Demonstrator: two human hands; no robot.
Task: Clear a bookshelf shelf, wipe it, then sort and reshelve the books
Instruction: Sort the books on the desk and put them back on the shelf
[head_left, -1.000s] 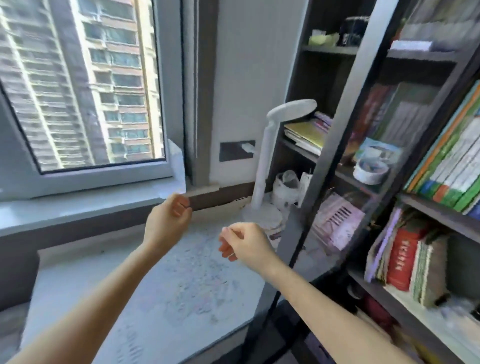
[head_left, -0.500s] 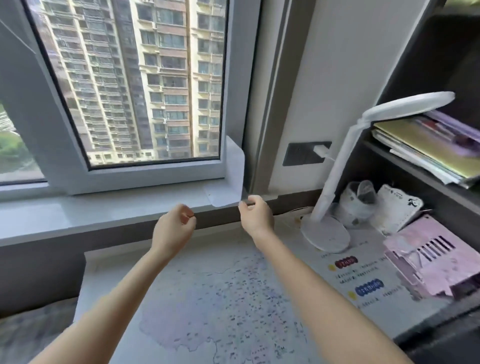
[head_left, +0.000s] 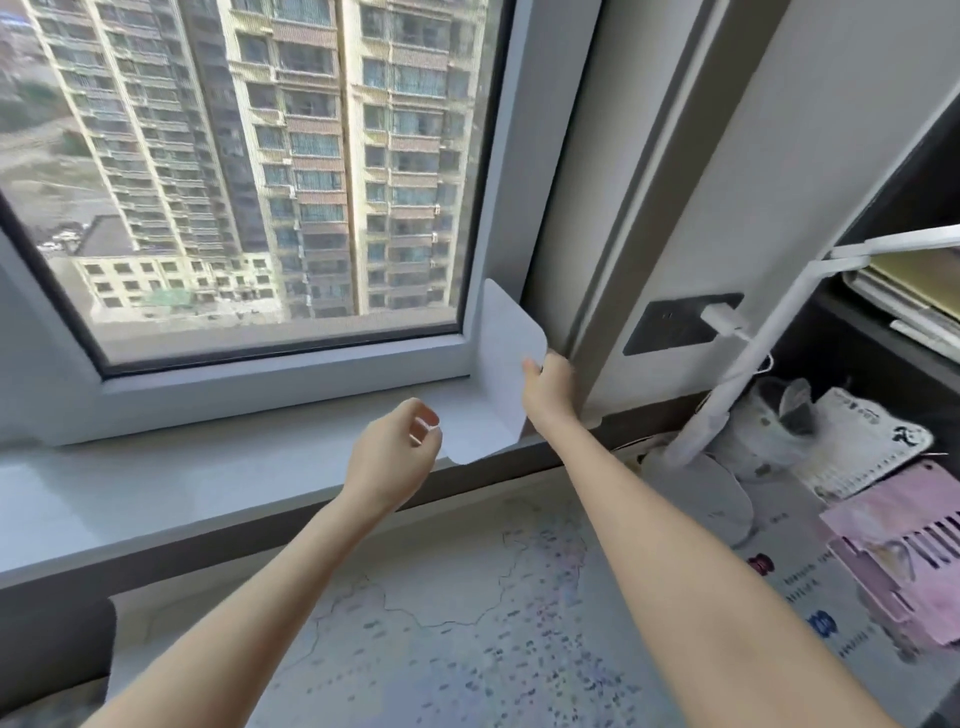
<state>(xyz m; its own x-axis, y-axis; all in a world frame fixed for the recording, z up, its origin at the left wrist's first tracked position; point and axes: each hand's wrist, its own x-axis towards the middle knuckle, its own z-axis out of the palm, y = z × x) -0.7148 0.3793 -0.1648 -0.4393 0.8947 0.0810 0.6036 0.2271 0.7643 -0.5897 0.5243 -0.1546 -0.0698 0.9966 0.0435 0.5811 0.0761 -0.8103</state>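
A white bendy sheet (head_left: 498, 384) with rounded corners leans in the corner of the window sill (head_left: 208, 473). My right hand (head_left: 545, 389) reaches to its right edge, thumb on the front and fingers behind, pinching it. My left hand (head_left: 389, 457) hovers just left of the sheet's lower corner, fingers loosely curled, holding nothing. At the far right edge, the dark bookshelf (head_left: 883, 332) shows a flat stack of books (head_left: 914, 296). The rest of the shelf is out of view.
A white desk lamp (head_left: 737, 364) stands right of my right arm, plugged into a wall socket (head_left: 675, 322). Behind it lie a crumpled bag (head_left: 779, 421), a white card (head_left: 862, 447) and a pink holder (head_left: 904, 551). A map mat (head_left: 467, 623) covers the desk.
The view swung left from the bookshelf toward the window. My right hand moved up and forward from over the desk to the white sheet's edge. My left hand stayed near the sill.
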